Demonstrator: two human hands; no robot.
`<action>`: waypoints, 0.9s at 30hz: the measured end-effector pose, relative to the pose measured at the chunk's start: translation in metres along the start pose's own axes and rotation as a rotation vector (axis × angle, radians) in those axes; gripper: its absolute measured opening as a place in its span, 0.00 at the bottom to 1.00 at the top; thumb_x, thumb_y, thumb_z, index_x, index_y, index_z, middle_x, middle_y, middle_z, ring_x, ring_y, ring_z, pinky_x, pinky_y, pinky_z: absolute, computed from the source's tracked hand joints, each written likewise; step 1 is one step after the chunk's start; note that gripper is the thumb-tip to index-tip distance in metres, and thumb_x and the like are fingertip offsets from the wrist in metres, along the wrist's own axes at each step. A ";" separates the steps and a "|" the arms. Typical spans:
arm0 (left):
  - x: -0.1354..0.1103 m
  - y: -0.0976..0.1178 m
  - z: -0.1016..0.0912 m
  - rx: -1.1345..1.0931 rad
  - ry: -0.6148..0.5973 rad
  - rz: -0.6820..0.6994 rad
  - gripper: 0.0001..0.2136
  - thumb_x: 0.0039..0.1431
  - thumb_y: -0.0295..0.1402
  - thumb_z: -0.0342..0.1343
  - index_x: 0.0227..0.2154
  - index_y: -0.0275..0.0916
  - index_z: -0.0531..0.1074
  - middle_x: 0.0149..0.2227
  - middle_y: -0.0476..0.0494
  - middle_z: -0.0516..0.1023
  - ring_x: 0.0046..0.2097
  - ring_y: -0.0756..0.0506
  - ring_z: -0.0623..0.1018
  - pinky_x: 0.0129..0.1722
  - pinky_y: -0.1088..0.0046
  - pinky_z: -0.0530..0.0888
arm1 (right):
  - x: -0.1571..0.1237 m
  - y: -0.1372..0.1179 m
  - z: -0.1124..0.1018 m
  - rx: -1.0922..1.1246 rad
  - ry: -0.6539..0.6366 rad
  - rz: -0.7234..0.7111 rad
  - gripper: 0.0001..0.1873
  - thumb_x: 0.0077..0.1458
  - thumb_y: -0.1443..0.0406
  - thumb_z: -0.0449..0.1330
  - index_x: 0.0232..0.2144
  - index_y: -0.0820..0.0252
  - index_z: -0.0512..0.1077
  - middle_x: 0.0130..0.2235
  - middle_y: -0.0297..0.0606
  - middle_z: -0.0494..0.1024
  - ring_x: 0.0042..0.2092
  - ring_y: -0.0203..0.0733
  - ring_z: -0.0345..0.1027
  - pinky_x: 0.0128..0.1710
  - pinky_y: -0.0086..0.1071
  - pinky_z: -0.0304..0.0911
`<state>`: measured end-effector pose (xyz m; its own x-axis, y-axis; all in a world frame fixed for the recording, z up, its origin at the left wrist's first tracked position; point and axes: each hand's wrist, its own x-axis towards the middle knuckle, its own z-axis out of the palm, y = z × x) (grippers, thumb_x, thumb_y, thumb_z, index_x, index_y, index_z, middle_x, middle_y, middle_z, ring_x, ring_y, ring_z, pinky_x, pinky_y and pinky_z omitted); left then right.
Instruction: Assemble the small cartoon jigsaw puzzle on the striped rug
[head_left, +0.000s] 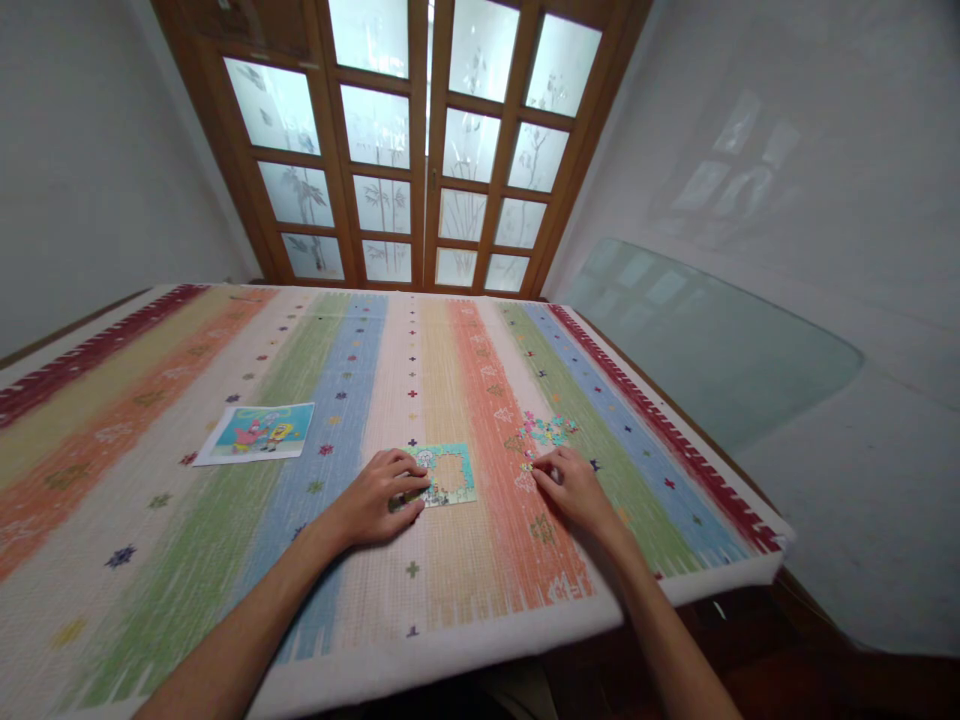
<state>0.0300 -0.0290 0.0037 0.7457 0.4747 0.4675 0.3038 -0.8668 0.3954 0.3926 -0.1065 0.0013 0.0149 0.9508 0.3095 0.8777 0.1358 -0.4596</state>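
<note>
A small jigsaw puzzle [459, 478] lies flat in front of me, its border partly filled and a bare tan patch showing in the middle. My left hand [386, 495] rests on its left side, fingers spread and slightly bent, hiding that part. To the right, my right hand [566, 483] is closed in a pinch near the table surface. At its fingertips is a small puzzle piece [527, 467], mostly hidden. Just beyond this hand, several loose puzzle pieces [551, 430] in teal, pink and yellow are scattered in a small pile.
A printed cartoon picture [262, 436] lies on the left of the table. The striped tablecloth [465, 570] covers the table up to its near edge. Wooden doors with frosted panes [375, 125] stand behind, and a glass sheet [697, 340] leans at the right wall.
</note>
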 end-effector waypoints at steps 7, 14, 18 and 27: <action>0.000 0.000 0.001 -0.006 0.006 0.006 0.11 0.63 0.32 0.58 0.47 0.43 0.78 0.46 0.42 0.82 0.50 0.39 0.77 0.52 0.55 0.73 | 0.003 0.001 -0.010 0.023 -0.071 -0.048 0.11 0.60 0.62 0.59 0.26 0.56 0.75 0.33 0.40 0.77 0.39 0.47 0.71 0.45 0.39 0.64; 0.000 -0.001 0.001 -0.011 0.008 -0.004 0.11 0.63 0.32 0.58 0.47 0.43 0.79 0.46 0.42 0.82 0.50 0.39 0.77 0.52 0.54 0.73 | 0.018 0.039 -0.028 -0.096 0.039 0.152 0.14 0.57 0.60 0.57 0.35 0.57 0.81 0.34 0.43 0.81 0.38 0.49 0.73 0.44 0.39 0.65; -0.001 -0.001 0.001 -0.013 0.008 0.002 0.11 0.63 0.32 0.58 0.47 0.43 0.78 0.46 0.42 0.82 0.50 0.39 0.77 0.52 0.53 0.73 | 0.028 0.056 -0.030 -0.140 0.056 0.208 0.17 0.57 0.62 0.55 0.41 0.59 0.82 0.37 0.46 0.82 0.41 0.51 0.74 0.46 0.39 0.66; 0.000 0.000 -0.001 -0.020 0.007 -0.007 0.11 0.63 0.31 0.58 0.47 0.44 0.79 0.46 0.41 0.82 0.50 0.39 0.77 0.52 0.54 0.73 | 0.045 0.066 -0.024 -0.082 0.004 0.217 0.13 0.54 0.65 0.58 0.38 0.59 0.81 0.32 0.41 0.79 0.38 0.48 0.73 0.46 0.38 0.66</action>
<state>0.0292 -0.0291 0.0045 0.7395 0.4822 0.4697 0.2974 -0.8600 0.4147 0.4632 -0.0618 0.0046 0.2094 0.9541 0.2142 0.8897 -0.0950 -0.4465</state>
